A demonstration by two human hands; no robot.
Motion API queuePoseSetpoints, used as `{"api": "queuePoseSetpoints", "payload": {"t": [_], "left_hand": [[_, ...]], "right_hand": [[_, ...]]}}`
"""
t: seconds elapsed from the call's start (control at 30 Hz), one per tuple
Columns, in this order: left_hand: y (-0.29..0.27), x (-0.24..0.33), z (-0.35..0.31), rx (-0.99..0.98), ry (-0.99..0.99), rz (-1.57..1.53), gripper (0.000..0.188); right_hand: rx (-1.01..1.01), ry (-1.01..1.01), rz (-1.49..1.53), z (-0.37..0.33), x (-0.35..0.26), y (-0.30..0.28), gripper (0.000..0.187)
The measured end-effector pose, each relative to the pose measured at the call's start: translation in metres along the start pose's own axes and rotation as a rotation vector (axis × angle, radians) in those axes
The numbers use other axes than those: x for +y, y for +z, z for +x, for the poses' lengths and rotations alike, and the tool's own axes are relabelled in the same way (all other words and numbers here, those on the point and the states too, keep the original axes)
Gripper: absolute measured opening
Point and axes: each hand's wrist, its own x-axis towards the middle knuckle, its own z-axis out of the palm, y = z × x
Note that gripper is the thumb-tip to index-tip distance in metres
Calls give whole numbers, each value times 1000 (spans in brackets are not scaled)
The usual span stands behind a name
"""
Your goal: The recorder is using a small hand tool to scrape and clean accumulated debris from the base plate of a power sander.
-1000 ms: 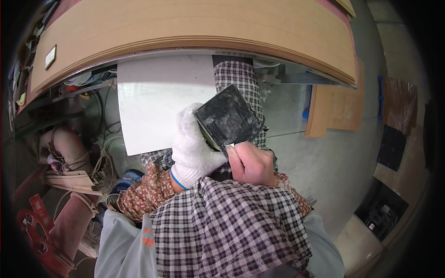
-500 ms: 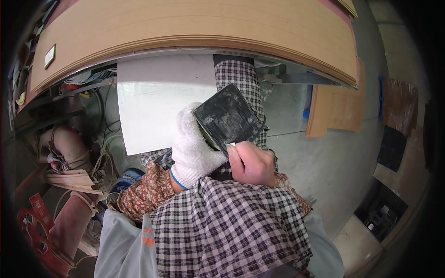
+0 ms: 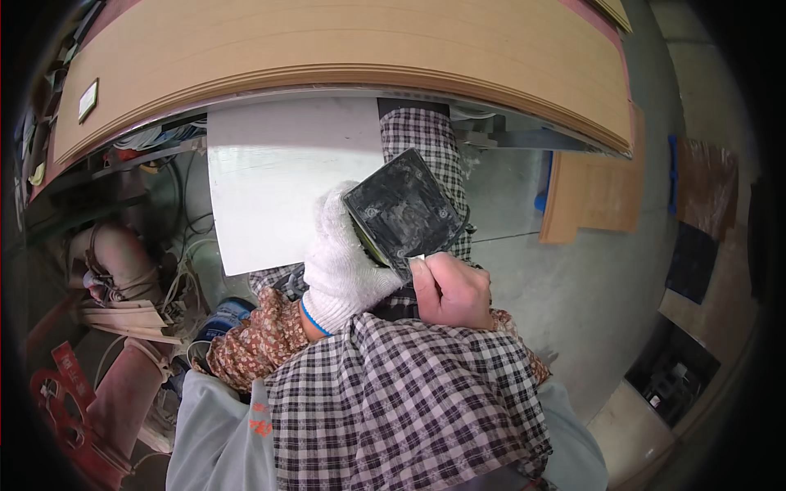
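A palm sander (image 3: 405,209) is turned over, its dusty black square pad facing up. My left hand (image 3: 340,245), in a white knit glove with a blue cuff edge, grips the sander's body from the left; its fingers are partly hidden behind the tool. At the pad's near corner, my bare right hand (image 3: 453,290) is closed in a pinch between thumb and curled forefinger. A tiny white bit (image 3: 419,258) shows at those fingertips, too small to identify. Under the tool, a white panel (image 3: 286,188) lies beside my checked trouser leg (image 3: 422,143).
A stack of tan boards (image 3: 352,41) spans the far side on a table. Leaning boards (image 3: 602,192) stand at the right on the grey floor. At the left are a red metal machine (image 3: 123,393), wood strips (image 3: 127,317) and loose cables (image 3: 184,204). A dark open box (image 3: 675,372) sits lower right.
My right hand has shifted slightly to the right, its pinch still at the pad's corner. The sander and my left hand have barely moved.
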Motion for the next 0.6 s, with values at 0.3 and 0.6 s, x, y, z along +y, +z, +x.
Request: {"api": "queuePoseSetpoints", "payload": {"t": [0.3, 0.6], "left_hand": [[2, -3, -2, 3, -9, -2, 100], [4, -5, -2, -6, -38, -74, 98]], "right_hand": [[27, 67, 53, 1, 1, 3, 32], [-6, 30, 38, 0, -4, 2, 30]]}}
